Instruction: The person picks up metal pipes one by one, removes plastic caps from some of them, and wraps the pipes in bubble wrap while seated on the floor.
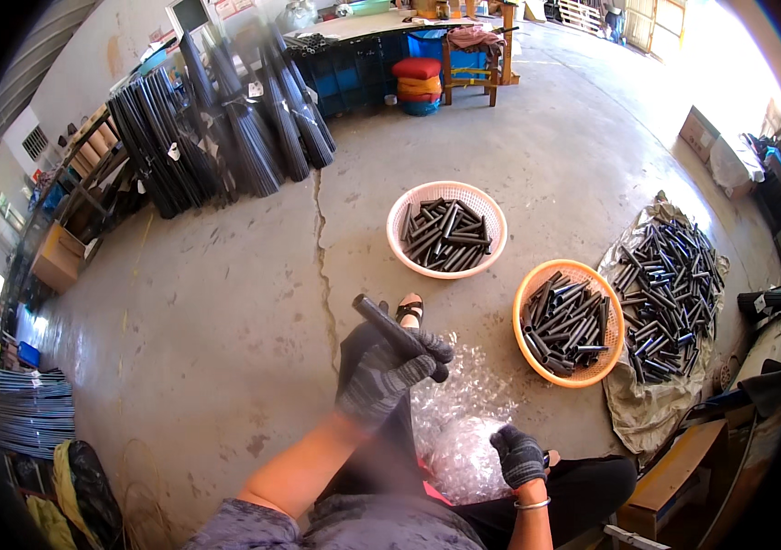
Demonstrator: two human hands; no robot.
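My left hand [381,376], in a grey-striped work glove, is closed round a short black tube [390,325] held slantwise above my knee. One end of the tube points up and to the left. By my right thigh, my gloved right hand [520,456] is curled closed. A small tan-ended object [551,458] pokes out beside it, too little showing to name. Between my legs lies a heap of clear plastic shavings [473,449]. In front of me a pink basket [399,252] holds many black tubes; an orange basket [537,359] to its right holds more.
A tan sheet [638,417] on the right carries a big pile of short tubes [670,302]. Long dark tube bundles [244,137] lean by the far-left wall. Stacked cushions [418,78] stand near a workbench [363,26]. A cardboard box [679,467] sits at my right.
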